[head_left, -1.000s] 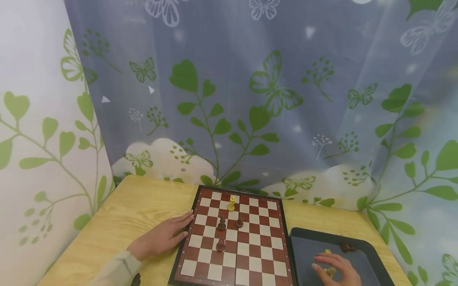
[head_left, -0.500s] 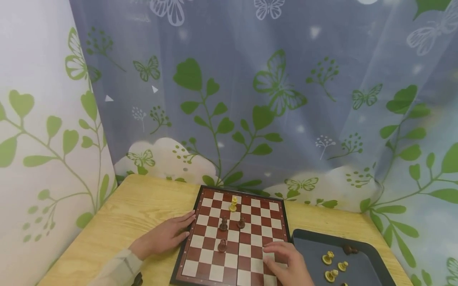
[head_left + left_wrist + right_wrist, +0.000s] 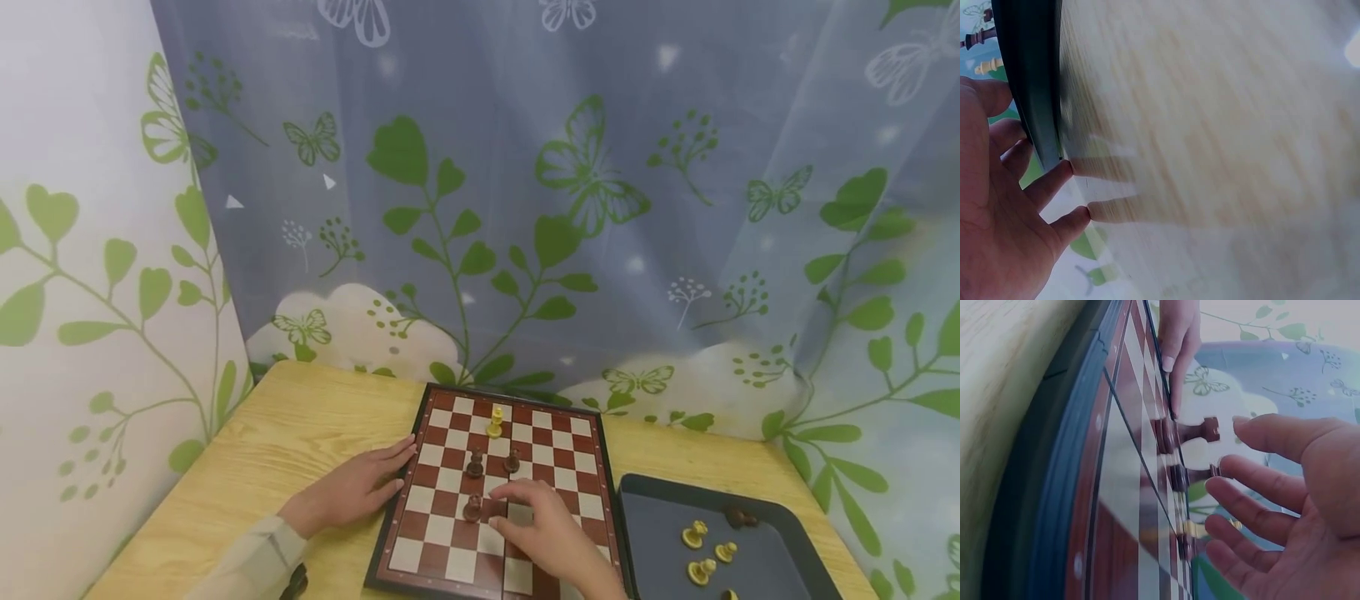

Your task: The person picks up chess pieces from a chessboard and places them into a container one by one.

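While my left hand (image 3: 348,493) is resting with spread fingers against the left edge of the chessboard (image 3: 460,565), my right hand (image 3: 551,531) is hovering over the squares, thumb and forefinger standing apart. A dark rook (image 3: 472,509) is standing upright just beyond those fingertips, facing the space between them; the blurry wrist view seems to be showing a slim gap there. Farther up, two other dark pieces (image 3: 475,465) are standing before a gold piece (image 3: 495,427). Several gold pawns and figures (image 3: 701,572) are occupying the tray (image 3: 660,512) on my right.
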